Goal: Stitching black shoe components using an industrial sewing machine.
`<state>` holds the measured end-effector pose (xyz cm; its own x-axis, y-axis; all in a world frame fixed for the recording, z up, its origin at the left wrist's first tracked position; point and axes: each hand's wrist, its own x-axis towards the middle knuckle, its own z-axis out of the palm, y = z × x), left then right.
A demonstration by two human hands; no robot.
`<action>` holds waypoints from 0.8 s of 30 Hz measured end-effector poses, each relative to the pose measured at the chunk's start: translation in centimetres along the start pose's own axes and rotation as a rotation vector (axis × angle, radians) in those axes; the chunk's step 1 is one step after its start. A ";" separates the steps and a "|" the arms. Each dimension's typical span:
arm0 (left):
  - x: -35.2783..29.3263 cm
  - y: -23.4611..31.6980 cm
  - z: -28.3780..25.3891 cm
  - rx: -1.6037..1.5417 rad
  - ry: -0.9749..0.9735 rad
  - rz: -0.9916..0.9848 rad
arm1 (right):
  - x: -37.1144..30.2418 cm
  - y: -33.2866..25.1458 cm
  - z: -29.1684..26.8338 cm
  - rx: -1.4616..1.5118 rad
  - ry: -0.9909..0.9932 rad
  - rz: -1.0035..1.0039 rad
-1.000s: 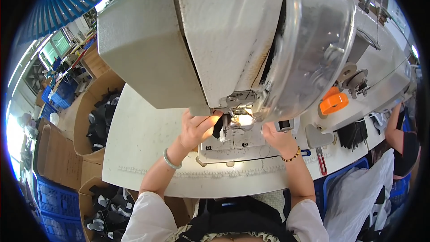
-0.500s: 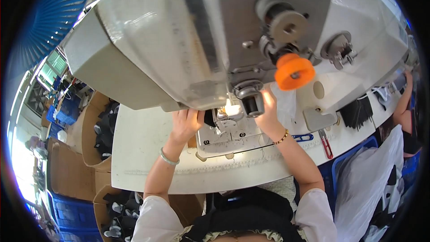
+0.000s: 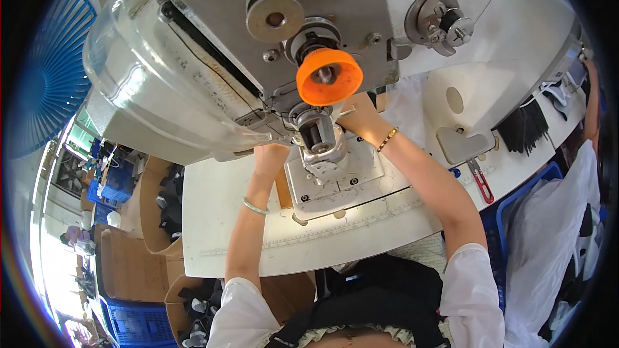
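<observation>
The sewing machine head [image 3: 322,0] fills the upper middle, with an orange knob [image 3: 329,77] on its front. Below it, the metal stitching plate [image 3: 335,187] lies bare on the white table. My left hand [image 3: 273,154] reaches under the left side of the head, beside the presser area; its fingers are hidden behind the clear cover [image 3: 151,84]. On the other side, my right hand [image 3: 362,119] reaches past the needle mechanism [image 3: 317,135]. The machine hides its fingers, so what either hand holds does not show.
Red-handled thread snips [image 3: 480,182] lie right, next to a grey plate [image 3: 461,146]. Black fabric strips [image 3: 523,130] hang at the table's right. Cardboard boxes [image 3: 132,264] of dark pieces stand left; a plastic-draped blue crate [image 3: 500,219] stands right. A blue fan [image 3: 51,77] is upper left.
The view has shifted, and the machine head sits differently in it. Both hands have moved farther in behind the machine. Dark material by my left hand is no longer visible; my forearm now mostly covers the blue snips.
</observation>
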<state>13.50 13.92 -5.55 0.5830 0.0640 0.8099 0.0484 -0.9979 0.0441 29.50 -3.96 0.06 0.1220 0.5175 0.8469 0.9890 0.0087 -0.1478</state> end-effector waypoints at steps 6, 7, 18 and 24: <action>1.3 1.6 -1.4 -0.001 -0.064 -0.010 | 0.6 -1.2 -2.1 0.200 -0.055 0.088; 1.0 1.1 -1.5 -0.007 -0.092 0.009 | 0.6 -0.9 -2.7 0.109 0.023 -0.009; 0.8 3.2 -2.5 -0.066 0.120 -0.047 | 0.3 -2.0 -6.2 0.061 0.077 -0.180; 2.4 5.5 -5.2 0.045 0.169 0.247 | -0.1 -3.3 -7.1 -0.023 0.024 -0.237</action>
<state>10.89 8.54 -0.32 0.4386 -0.1873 0.8790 -0.0400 -0.9811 -0.1891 26.79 -10.11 4.07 -0.1123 0.4827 0.8686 0.9918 0.1083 0.0681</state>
